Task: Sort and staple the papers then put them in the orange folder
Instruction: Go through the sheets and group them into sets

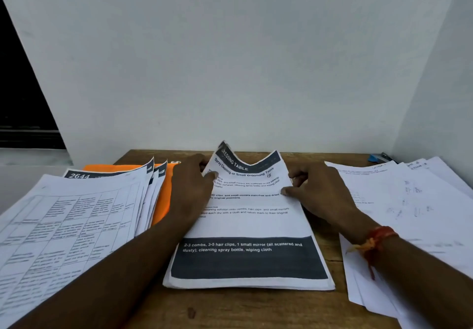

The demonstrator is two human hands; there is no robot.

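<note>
A stack of printed papers with dark header and footer bands lies in the middle of the wooden table. My left hand grips the stack's upper left edge, and my right hand pinches its upper right edge. The top sheet's far end is bent upward between them. The orange folder lies at the left, mostly covered by a fanned pile of sheets with tables.
A spread of white sheets covers the right side of the table. A small blue and dark object, possibly a stapler, sits at the far right corner by the wall. White walls close in behind and on the right.
</note>
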